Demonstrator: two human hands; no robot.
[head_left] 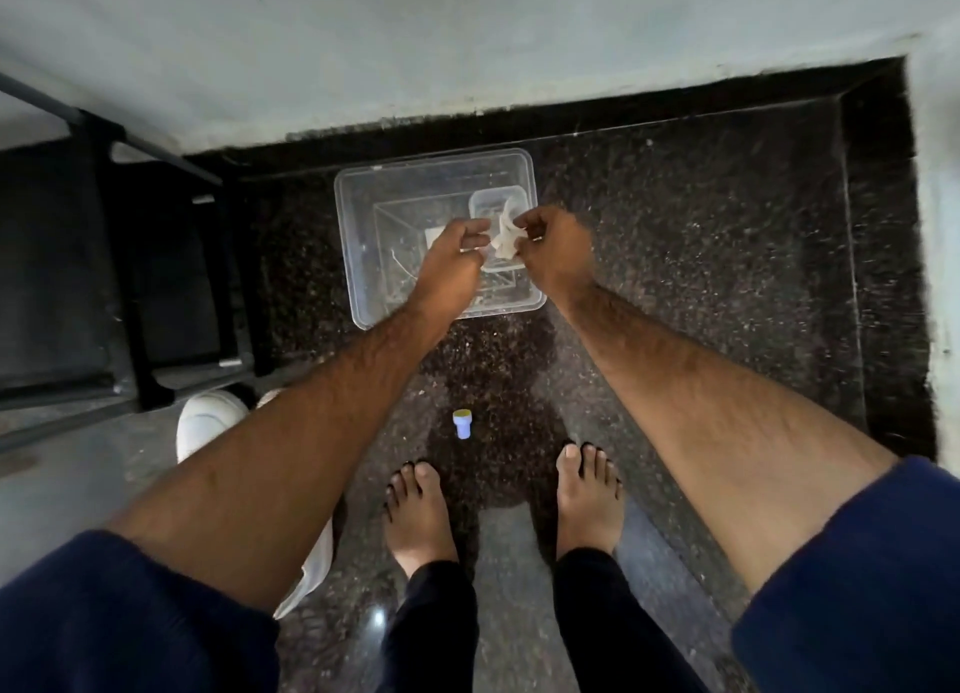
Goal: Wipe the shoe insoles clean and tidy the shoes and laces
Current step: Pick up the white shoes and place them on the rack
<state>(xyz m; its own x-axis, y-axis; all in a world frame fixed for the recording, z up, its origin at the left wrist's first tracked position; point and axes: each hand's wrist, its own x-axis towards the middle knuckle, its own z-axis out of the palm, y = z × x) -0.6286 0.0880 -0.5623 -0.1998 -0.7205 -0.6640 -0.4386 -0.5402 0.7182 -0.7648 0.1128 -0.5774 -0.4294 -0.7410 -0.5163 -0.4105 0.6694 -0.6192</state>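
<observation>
Both my hands are held out over a clear plastic tub [358, 255] on the dark granite floor. A crumpled white wipe [505, 237] hangs between them: my left hand [457, 248] pinches its left edge and my right hand [553, 245] pinches its right edge. A smaller clear container [496, 201] sits inside the tub at its far right. A white shoe [205, 419] lies on the floor to the left, partly hidden behind my left forearm. Something white [314, 570] shows below that arm; what it is I cannot tell.
A small blue bottle with a yellow cap [462, 423] stands on the floor just ahead of my bare feet [418, 515]. A black metal rack [124, 276] stands at the left. A pale wall [467, 42] closes the far side and right.
</observation>
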